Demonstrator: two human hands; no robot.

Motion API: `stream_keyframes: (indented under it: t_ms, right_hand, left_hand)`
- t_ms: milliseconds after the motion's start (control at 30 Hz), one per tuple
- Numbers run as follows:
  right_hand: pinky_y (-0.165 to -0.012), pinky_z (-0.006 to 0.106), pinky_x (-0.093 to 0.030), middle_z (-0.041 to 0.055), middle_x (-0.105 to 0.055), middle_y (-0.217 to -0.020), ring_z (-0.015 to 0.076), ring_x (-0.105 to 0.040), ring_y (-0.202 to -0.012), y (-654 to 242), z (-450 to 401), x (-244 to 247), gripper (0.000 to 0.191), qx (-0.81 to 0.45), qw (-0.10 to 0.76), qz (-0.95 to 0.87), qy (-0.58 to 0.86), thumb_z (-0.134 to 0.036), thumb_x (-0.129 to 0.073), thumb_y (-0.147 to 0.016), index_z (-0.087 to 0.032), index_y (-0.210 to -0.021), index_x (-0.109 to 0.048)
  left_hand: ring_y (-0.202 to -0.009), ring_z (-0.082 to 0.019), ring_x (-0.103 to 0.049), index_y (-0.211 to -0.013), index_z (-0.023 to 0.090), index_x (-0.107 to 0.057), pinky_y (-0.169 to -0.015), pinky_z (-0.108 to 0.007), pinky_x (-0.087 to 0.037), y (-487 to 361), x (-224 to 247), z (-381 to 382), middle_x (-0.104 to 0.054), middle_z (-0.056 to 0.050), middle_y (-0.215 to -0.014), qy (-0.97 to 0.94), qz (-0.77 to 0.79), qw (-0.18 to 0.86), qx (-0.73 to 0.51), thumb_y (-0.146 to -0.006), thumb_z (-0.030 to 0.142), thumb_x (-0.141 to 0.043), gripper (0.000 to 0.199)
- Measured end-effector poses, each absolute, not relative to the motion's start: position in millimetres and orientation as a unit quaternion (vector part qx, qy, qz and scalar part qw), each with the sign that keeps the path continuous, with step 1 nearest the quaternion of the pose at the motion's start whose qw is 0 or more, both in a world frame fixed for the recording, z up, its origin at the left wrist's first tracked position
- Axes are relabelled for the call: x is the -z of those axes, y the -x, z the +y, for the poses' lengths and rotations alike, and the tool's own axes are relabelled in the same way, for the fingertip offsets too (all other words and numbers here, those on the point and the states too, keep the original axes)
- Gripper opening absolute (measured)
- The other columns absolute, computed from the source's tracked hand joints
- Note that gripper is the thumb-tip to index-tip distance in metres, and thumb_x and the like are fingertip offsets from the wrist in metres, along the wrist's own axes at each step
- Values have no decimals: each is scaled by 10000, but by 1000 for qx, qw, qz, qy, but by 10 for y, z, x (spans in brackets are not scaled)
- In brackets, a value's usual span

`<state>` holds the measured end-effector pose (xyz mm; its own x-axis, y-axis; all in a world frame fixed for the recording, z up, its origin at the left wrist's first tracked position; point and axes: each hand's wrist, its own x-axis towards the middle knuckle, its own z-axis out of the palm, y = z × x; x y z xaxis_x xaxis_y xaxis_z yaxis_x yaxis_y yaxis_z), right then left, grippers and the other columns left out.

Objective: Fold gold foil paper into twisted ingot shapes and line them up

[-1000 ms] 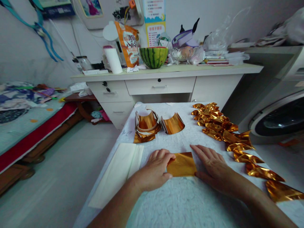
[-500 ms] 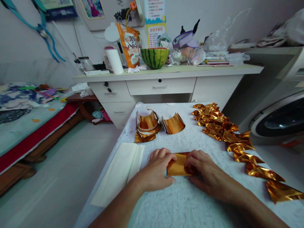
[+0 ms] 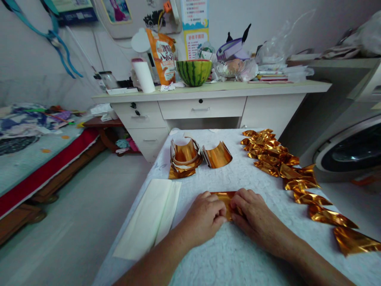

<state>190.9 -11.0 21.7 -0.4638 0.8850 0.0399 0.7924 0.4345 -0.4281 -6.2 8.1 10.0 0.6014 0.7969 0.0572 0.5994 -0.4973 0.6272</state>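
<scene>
A sheet of gold foil paper lies flat on the cloth-covered table, mostly covered by my hands. My left hand is closed at its left side, fingers curled and thumb pressed against the front edge. From the right, my right hand grips the foil's other end with bent fingers. Beyond them stand a stack of curved gold foil sheets and a separate curved piece. Folded white paper lies beside my left forearm. Several folded gold foil pieces form a row along the right side.
The table has a pale quilted cover. Behind it stands a white desk bearing a cut watermelon, an orange pouch and plastic bags. A washing machine is at right, a bed at left.
My left hand has shifted right over the foil and its fingers have curled in, covering more of the sheet. My right hand stays nearly in place.
</scene>
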Motion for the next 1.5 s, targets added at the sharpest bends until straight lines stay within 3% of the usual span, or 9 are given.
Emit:
stream_keyframes:
  t_ms: [200, 367, 567, 1000, 1200, 1500]
  right_hand:
    - [-775, 401, -376, 77, -547, -971, 248, -469, -891, -1810, -153, -86, 100, -120, 132, -826, 534, -299, -546, -887, -204, -915, -564]
    - [-794, 415, -373, 77, -548, -989, 264, -468, -919, -1776, -179, -77, 145, -114, 128, -815, 554, -323, -587, -846, -212, -937, -565]
    - [-788, 401, -364, 62, -553, -1001, 245, -471, -912, -1790, -172, -118, 126, -140, 128, -810, 554, -191, -563, -819, -229, -939, -565]
    - [-831, 394, -390, 51, -566, -1043, 223, -500, -930, -2087, -76, -194, 456, -188, 93, -825, 525, -24, -496, -803, -321, -1131, -608]
    - [-794, 371, -389, 52, -558, -997, 220, -504, -909, -2143, -60, -223, 337, -195, 93, -837, 503, -73, -465, -875, -303, -1055, -633]
    - [-790, 376, -382, 56, -560, -985, 233, -486, -913, -2064, -112, -294, 177, -189, 136, -846, 480, -102, -605, -753, -216, -888, -591]
  left_hand:
    - [-883, -180, -484, -750, 197, -567, -758, -291, -336, 73, -142, 66, -558, 11, -817, -833, 439, 296, -163, -802, 118, -603, 101]
    - [-931, -195, -470, -762, 207, -589, -810, -309, -342, 180, -163, 92, -544, 0, -894, -823, 466, 294, -136, -788, 212, -662, 78]
    - [-956, -204, -459, -780, 217, -598, -841, -323, -345, 238, -155, 112, -529, -1, -935, -815, 487, 292, -116, -762, 258, -698, 109]
    - [-975, -207, -467, -780, 217, -603, -865, -332, -359, 262, -201, 139, -540, -4, -940, -818, 475, 306, -106, -769, 201, -654, 54]
    - [-982, -206, -463, -798, 221, -607, -877, -337, -356, 287, -206, 145, -540, 0, -948, -821, 465, 314, -103, -771, 184, -635, 54]
    - [-963, -202, -470, -798, 224, -606, -846, -321, -360, 289, -142, 127, -545, 8, -898, -831, 456, 295, -125, -760, 169, -632, 71]
